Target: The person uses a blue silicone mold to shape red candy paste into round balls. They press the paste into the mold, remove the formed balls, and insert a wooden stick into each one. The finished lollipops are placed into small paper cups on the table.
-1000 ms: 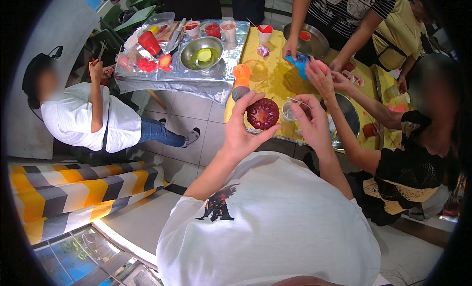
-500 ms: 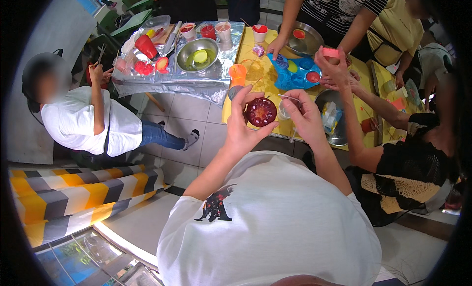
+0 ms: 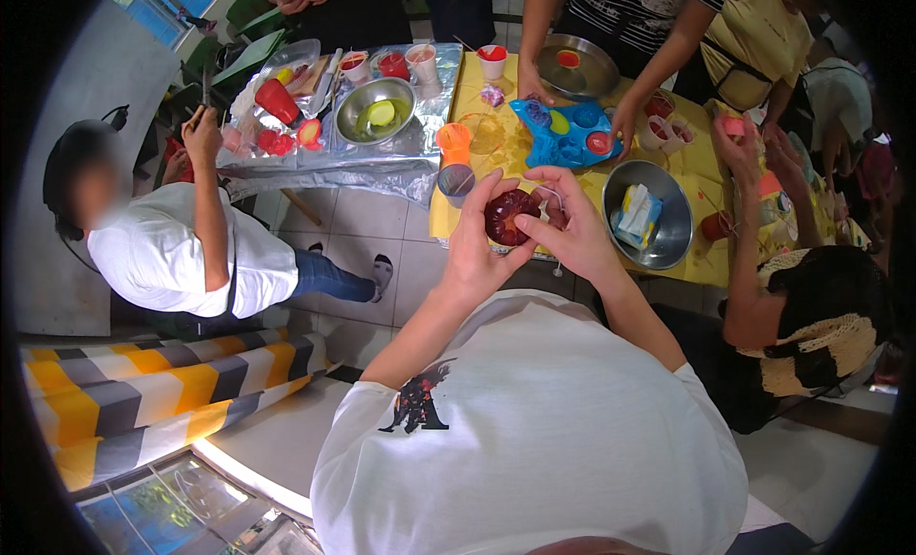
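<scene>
Above the near edge of the yellow-covered table, my left hand (image 3: 472,245) grips a glossy dark red round candle (image 3: 504,211) with a ribbed, flower-like face. Its thumb lies under the candle and its fingers curl behind. From the right, my right hand (image 3: 580,229) closes in, thumb pressed against the candle's face. A thin white string (image 3: 557,269) runs from the right fingers, and its end dangles below them. The part of the string between the fingers and the candle is mostly hidden.
Ahead are an orange cup (image 3: 454,140), a dark-topped cup (image 3: 456,181) and a blue mould (image 3: 563,135) touched by another person's hands. A steel bowl (image 3: 648,259) holds a packet. A person in white (image 3: 157,235) stands left holding a blade; another sits close right.
My right hand has moved left onto the candle, its thumb now on the face. The candle has tilted slightly. The neighbour at right has drawn their arms away to the right.
</scene>
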Action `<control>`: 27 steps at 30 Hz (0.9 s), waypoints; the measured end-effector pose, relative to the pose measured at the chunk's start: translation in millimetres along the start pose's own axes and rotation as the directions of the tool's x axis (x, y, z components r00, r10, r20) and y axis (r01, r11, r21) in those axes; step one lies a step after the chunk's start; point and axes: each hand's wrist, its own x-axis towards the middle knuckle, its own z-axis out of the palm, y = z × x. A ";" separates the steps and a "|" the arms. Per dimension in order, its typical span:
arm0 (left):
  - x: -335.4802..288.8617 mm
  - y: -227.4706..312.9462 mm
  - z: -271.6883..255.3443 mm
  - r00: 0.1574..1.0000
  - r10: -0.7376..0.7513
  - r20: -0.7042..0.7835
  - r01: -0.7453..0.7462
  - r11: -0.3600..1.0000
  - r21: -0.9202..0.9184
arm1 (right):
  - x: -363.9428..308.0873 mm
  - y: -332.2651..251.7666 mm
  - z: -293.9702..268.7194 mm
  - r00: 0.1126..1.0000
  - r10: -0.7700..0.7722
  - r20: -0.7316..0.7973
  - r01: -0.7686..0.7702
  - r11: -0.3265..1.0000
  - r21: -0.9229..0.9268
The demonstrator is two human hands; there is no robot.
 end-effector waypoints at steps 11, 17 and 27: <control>0.9 1.2 8.4 0.997 -0.069 0.032 0.072 0.992 -0.102 | -3.2 15.9 -11.5 0.999 -0.005 0.037 -0.003 0.977 0.214; 3.3 1.4 17.4 0.984 -0.152 0.092 0.167 0.967 -0.192 | -6.5 4.1 -24.6 0.953 0.267 0.142 -0.303 0.852 0.427; 35.3 16.1 59.0 0.942 -0.137 0.308 0.269 0.855 -0.444 | -11.4 8.0 -68.8 0.949 0.316 0.003 -0.214 0.634 0.743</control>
